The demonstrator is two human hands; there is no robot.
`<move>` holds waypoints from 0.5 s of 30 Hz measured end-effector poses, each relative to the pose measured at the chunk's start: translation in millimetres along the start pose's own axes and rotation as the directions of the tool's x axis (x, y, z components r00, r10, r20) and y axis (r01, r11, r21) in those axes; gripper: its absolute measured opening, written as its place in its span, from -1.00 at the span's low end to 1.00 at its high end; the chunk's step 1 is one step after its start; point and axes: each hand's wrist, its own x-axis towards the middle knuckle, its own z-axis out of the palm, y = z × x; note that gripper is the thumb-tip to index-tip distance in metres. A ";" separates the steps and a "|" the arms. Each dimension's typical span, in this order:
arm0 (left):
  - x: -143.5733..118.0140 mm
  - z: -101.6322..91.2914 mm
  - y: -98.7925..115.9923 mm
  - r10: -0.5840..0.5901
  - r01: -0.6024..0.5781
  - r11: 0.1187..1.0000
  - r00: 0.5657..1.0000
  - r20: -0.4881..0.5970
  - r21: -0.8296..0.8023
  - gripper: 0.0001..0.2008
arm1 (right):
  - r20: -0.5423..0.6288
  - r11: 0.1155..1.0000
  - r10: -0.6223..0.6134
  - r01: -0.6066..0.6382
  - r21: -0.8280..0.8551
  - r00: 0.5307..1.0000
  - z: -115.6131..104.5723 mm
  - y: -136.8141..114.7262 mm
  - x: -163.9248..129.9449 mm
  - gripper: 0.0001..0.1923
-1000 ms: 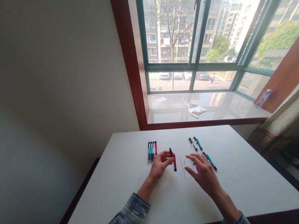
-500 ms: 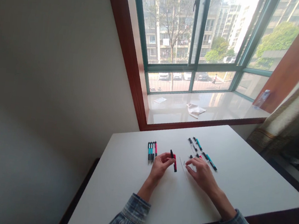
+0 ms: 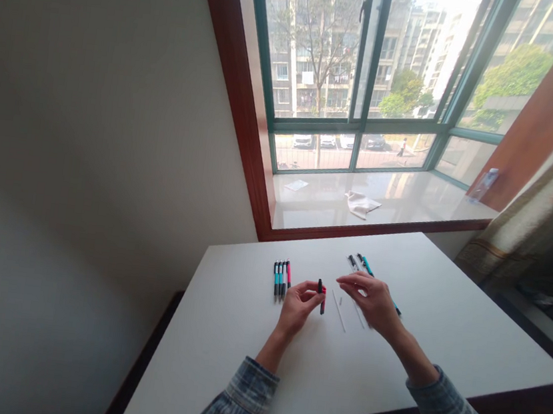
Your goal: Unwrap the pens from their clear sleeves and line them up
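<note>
On my feed, the left hand (image 3: 297, 307) covers part of the red-and-black pen (image 3: 323, 305) with its fingers. I can't tell whether the right hand (image 3: 370, 300) pinches anything; it hides most of a turquoise pen (image 3: 398, 311) behind it. The small piece (image 3: 340, 301) beside the white rod (image 3: 339, 311) is too tiny to identify. Both plaid sleeves (image 3: 247, 395) run off my bottom edge.

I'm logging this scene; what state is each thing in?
Left hand, closed on pen parts
Right hand, fingers bent, grip unclear
Four pens, side by side
Teal pieces, lying, partly hidden
Thin white rod, lying flat
Cloth, crumpled
Bottle, standing
Curtain, hanging
Window, unclear whether shut
</note>
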 end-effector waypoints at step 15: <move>-0.2 -1.0 -2.9 0.049 -0.046 0.997 0.998 0.046 -0.067 -0.60 | 0.168 0.984 -0.126 0.145 -0.104 0.978 11.5 -20.9 11.9 -0.72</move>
